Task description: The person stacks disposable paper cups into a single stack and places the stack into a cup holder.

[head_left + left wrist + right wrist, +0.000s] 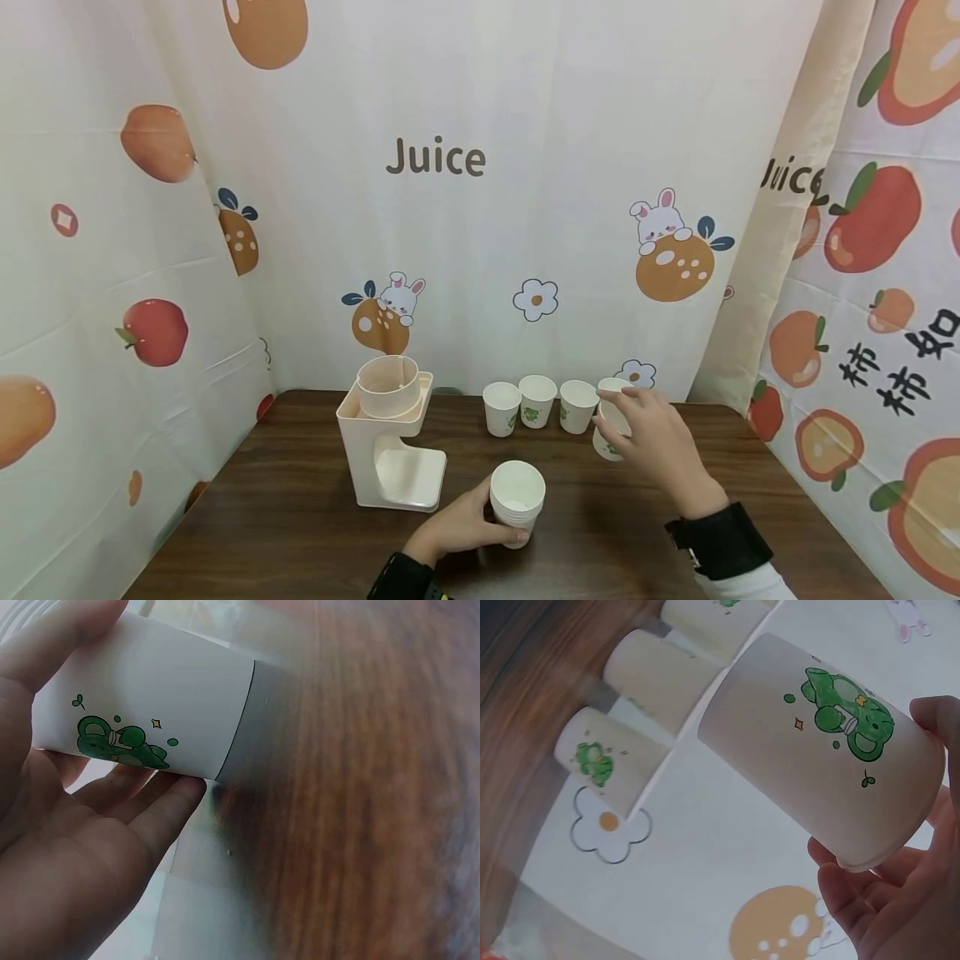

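Observation:
My left hand (467, 523) grips a stack of nested white paper cups (517, 487), thumb on the near side, low over the front of the table. A green bear print (124, 742) shows on the stack's outer cup in the left wrist view. With thumb and fingers around its rim, my right hand (660, 442) holds a single white paper cup (810, 750), also printed with a green bear. This cup is in front of the right end of a row, where another paper cup (615, 384) is partly hidden behind it. Further left stand paper cups (502, 410), mouths up.
A cream-coloured stand-like appliance (358, 454) with a round cup-shaped top (387, 392) is on the left of the brown wooden table (285, 517). Fruit-print curtains (480, 242) hang behind the table and along both sides.

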Available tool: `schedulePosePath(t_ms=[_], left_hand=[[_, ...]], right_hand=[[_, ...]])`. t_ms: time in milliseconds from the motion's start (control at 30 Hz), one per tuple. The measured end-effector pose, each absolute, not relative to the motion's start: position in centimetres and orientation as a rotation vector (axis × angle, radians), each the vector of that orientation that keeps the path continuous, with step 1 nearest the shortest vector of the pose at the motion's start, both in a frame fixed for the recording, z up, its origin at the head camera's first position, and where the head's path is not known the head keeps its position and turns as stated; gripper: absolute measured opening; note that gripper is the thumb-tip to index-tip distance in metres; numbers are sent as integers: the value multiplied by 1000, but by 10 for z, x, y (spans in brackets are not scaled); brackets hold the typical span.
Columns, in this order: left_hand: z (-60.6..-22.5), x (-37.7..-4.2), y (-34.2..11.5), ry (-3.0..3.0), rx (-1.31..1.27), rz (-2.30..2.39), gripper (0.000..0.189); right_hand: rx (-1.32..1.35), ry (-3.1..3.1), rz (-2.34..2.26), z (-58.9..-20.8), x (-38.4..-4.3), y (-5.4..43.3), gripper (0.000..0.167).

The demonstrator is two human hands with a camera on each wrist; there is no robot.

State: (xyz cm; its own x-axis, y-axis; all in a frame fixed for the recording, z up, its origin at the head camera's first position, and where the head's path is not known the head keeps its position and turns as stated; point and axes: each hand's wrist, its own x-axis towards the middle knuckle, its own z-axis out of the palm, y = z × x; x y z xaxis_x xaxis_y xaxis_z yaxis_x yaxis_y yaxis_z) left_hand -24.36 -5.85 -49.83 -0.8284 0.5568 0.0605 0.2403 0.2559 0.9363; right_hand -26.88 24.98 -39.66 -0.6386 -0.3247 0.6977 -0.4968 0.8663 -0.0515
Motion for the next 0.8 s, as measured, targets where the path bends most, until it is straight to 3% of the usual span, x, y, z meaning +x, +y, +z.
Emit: schedulePosePath(t_ms=[800], left_hand=[[-496, -244, -59, 2244, 741, 1579, 85]], right_hand=[[801, -2266, 357, -379, -235, 194, 39]])
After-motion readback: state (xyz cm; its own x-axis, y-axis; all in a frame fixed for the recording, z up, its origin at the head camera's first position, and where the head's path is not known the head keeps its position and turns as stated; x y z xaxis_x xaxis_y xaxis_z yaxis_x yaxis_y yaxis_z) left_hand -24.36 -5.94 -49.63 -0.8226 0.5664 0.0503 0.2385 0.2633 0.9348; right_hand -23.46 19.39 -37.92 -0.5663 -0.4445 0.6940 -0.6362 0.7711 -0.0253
